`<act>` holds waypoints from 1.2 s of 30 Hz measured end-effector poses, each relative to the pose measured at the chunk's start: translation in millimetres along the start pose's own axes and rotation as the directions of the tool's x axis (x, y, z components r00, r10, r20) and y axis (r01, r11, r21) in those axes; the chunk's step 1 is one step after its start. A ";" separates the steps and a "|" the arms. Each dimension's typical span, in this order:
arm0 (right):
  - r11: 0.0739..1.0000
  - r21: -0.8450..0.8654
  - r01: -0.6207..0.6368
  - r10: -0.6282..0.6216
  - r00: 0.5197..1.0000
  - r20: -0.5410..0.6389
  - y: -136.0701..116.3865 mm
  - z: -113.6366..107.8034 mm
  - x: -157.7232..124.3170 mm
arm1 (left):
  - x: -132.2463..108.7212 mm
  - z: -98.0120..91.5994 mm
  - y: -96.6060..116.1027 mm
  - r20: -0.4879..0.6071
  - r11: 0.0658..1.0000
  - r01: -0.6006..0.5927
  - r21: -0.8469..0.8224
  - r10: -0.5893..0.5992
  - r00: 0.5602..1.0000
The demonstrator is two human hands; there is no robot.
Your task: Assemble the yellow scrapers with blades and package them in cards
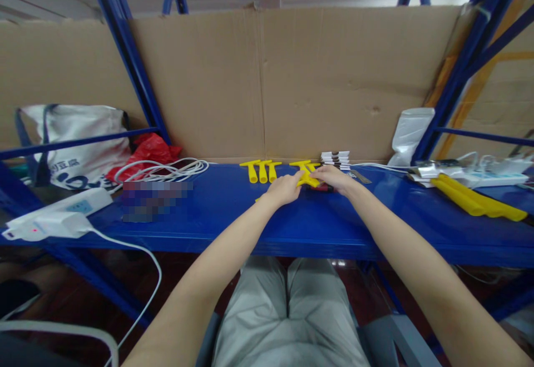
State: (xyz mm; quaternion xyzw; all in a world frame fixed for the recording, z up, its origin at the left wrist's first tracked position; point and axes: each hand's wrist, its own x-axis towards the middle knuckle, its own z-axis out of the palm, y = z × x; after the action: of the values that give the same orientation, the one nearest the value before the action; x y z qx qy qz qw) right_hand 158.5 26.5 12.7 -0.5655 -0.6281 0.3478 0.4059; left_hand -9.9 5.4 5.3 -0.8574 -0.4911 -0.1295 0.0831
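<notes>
My left hand is closed on a yellow T-shaped plastic handle, held low over the blue shelf top. From the other side, my right hand has its fingers closed at the same piece. Just behind it lies another yellow T-shaped handle, partly covered. A row of three similar yellow T-shaped pieces rests to the left, near the cardboard. Under my right hand shows a dark red object, mostly hidden. A stack of small white-and-black packets sits right behind that hand.
Cardboard walls off the back, between blue metal posts. At left are a white power strip, coiled white cable, a red bag and a cloth bag. Yellow sleeves lie at right.
</notes>
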 end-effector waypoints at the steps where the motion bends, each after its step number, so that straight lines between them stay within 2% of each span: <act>1: 1.000 -0.019 0.001 -0.001 1.000 -0.002 3.1 1.4 2.4 | -0.1 0.2 -0.9 0.008 1.000 -0.001 0.013 0.001 1.000; 6: 0.999 -0.044 0.029 -0.028 1.000 0.011 11.1 4.1 7.4 | 1.0 1.2 -4.3 0.021 1.000 -0.002 0.024 0.002 1.000; 15: 0.968 0.249 0.039 -0.047 0.999 0.026 -0.4 4.2 0.7 | 1.2 -3.6 -2.4 -0.045 0.999 0.028 -0.020 -0.029 0.999; 26: 0.962 0.273 0.012 -0.015 1.000 0.012 -0.4 7.4 0.0 | 4.1 0.6 -5.6 -0.044 0.999 0.037 0.017 -0.036 0.998; 29: 0.980 0.192 0.056 -0.062 0.998 0.028 2.1 3.7 3.2 | 4.1 0.5 -6.2 -0.042 0.999 0.035 0.002 -0.035 0.999; 31: 0.986 0.075 0.152 -0.152 0.988 0.004 4.1 -4.5 7.5 | 4.2 0.1 -6.3 -0.040 0.999 0.032 -0.012 -0.032 0.999; 34: 0.930 -0.211 0.300 -0.336 0.928 -0.163 10.7 -26.6 15.0 | 4.1 -0.3 -5.6 -0.042 0.999 0.023 -0.036 -0.025 0.999; 36: 0.865 -0.447 0.228 -0.377 0.883 -0.278 20.0 -45.9 18.5 | 3.8 -0.2 -4.8 -0.040 0.999 0.011 -0.047 -0.013 0.999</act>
State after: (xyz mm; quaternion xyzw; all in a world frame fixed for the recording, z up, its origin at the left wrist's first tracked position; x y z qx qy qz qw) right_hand 208.0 46.2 16.5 -0.5824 -0.6838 0.0336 0.4382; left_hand -12.3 10.9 6.8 -0.8533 -0.4914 -0.1590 0.0721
